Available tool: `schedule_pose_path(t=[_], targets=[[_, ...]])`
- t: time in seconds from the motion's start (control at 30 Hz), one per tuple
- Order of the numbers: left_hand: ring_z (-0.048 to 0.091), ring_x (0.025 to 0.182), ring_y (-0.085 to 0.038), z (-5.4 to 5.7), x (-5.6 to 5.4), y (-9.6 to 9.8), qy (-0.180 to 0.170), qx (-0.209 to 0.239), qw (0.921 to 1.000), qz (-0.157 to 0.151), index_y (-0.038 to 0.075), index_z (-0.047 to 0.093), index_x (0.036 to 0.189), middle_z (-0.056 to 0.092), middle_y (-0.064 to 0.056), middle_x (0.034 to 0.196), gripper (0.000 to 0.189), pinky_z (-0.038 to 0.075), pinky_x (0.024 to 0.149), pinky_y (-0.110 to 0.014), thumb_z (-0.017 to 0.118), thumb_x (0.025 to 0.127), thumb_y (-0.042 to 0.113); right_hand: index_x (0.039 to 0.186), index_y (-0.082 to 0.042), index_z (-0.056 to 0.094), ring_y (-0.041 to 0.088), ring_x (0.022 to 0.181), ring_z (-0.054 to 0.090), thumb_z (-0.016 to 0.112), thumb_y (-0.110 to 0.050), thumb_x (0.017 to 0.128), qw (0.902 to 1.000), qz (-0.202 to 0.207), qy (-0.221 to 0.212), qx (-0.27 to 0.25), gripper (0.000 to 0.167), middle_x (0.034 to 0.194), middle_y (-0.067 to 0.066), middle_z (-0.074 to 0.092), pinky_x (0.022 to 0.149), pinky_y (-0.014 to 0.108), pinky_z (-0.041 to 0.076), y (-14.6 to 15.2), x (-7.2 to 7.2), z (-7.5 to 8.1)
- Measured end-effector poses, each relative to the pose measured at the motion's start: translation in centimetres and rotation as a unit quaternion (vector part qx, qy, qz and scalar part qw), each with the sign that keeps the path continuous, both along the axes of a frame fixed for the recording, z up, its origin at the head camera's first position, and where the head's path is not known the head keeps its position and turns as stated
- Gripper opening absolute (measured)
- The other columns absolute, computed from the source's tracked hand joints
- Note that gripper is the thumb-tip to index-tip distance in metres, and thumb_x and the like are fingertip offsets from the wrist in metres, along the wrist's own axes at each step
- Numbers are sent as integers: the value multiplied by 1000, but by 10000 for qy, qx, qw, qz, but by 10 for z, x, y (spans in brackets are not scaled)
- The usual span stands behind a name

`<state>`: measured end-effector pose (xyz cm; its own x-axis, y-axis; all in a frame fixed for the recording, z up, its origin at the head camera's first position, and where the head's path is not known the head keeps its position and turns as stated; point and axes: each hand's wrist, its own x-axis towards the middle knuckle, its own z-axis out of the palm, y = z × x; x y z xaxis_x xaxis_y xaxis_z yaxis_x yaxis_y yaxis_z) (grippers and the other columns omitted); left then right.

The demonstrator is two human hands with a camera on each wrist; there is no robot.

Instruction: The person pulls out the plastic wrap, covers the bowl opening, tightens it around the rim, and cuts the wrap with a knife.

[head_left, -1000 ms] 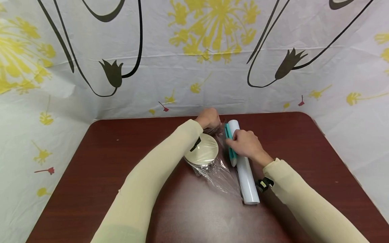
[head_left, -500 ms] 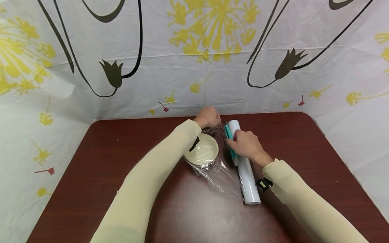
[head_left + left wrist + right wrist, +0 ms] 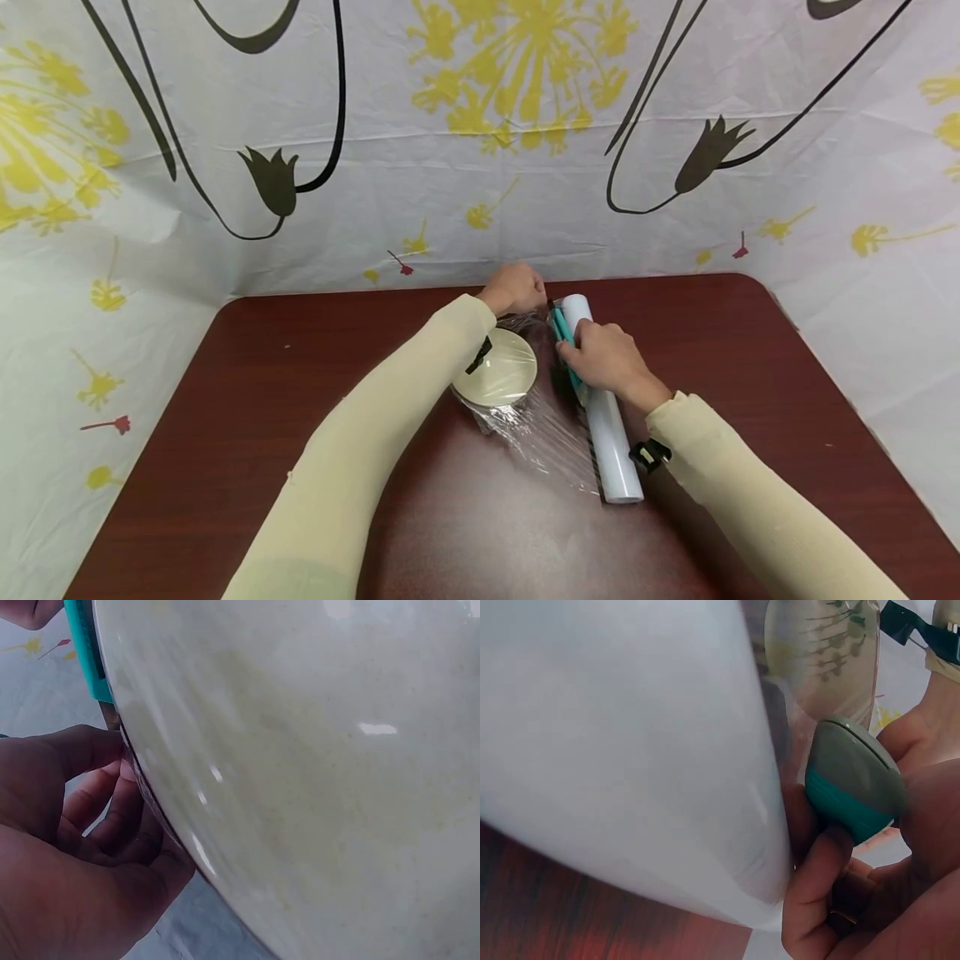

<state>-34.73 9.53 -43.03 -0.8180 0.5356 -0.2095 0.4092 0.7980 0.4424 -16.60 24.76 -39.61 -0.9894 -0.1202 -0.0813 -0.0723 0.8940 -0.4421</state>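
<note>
A pale cream round dish [image 3: 497, 371] stands under clear plastic wrap [image 3: 551, 442], which stretches right to a white roll [image 3: 613, 450] lying lengthwise on the table. Beyond the dish, my left hand [image 3: 516, 287] pinches the film's edge between thumb and curled fingers; the left wrist view shows this hand [image 3: 90, 832] beside the dish's rim. My right hand [image 3: 607, 358] grips a teal utility knife [image 3: 564, 327] along the roll's left side, its far end close to the left hand. In the right wrist view, the knife's grey butt [image 3: 859, 765] sticks out of the fist.
The dark red-brown table [image 3: 300, 400] has rounded far corners. Patterned white sheeting [image 3: 360, 100] hangs close behind its far edge and along both sides. Both forearms wear cream sleeves and black wrist straps.
The knife has turned slightly in the right hand, its far end swinging left toward the left hand. The head view has shifted a little. Both hands stay nearly in place.
</note>
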Motion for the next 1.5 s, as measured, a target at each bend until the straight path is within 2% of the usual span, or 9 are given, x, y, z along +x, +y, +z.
schedule_pose_path(t=[0.07,0.17,0.23,0.3,0.4,0.47,0.7,1.1,1.5], targets=[[57,76,-15,-20,-16,3,74,147,9998,-79,25,76,80,70,8,80,26,47,75,-32,62,102,29,85,-9,58,20,55,57,61,-36,112,9996,171,161,-169,39,67,5,55,50,35,48,17,-16,-33],[61,80,-16,-44,-38,11,118,91,9998,-89,25,78,81,72,9,82,24,50,76,-34,64,100,32,86,-9,59,21,56,59,61,-37,112,9996,176,143,-144,39,68,6,56,52,37,51,18,-17,-33],[66,88,-17,-24,-20,8,105,-107,9999,-5,23,81,90,76,7,92,22,54,82,-35,65,101,31,85,-9,58,19,55,57,61,-34,112,9997,154,170,-129,37,67,5,55,50,34,48,16,-14,-32],[67,91,-17,-18,-14,9,94,-237,9996,81,21,82,91,77,6,95,21,56,83,-34,65,100,29,83,-4,58,22,54,58,63,-23,110,10000,-17,2,58,33,66,9,56,50,35,50,-1,4,1],[65,86,-15,-7,-2,6,122,-179,9997,117,21,80,82,75,7,88,21,54,79,-31,64,96,25,81,-5,58,20,52,57,63,-21,109,9999,-1,95,35,33,65,7,55,47,33,48,-2,9,3],[61,79,-13,-27,-21,9,173,-74,9998,57,23,76,73,72,9,78,22,51,75,-29,64,91,25,79,-6,59,21,51,58,63,-20,109,9999,-3,143,24,33,64,7,56,47,33,49,-2,11,3],[63,83,-11,16,15,1,274,-275,9992,-8,24,77,76,74,11,82,26,54,83,-27,65,98,27,75,-9,57,22,51,58,60,-26,107,9991,123,410,-66,37,63,6,54,48,37,51,7,13,-6],[42,59,-13,-29,-30,10,164,-145,9997,-85,23,57,58,51,9,57,33,42,60,-28,60,91,21,79,-7,59,21,55,57,62,-21,109,9997,64,156,163,33,65,5,54,50,36,48,2,32,9],[35,55,-11,-19,-16,5,76,224,9997,100,24,55,57,44,9,54,30,36,58,-28,62,85,16,80,-10,61,21,58,55,63,-22,108,9991,146,293,269,31,65,3,54,51,37,47,5,50,5]])
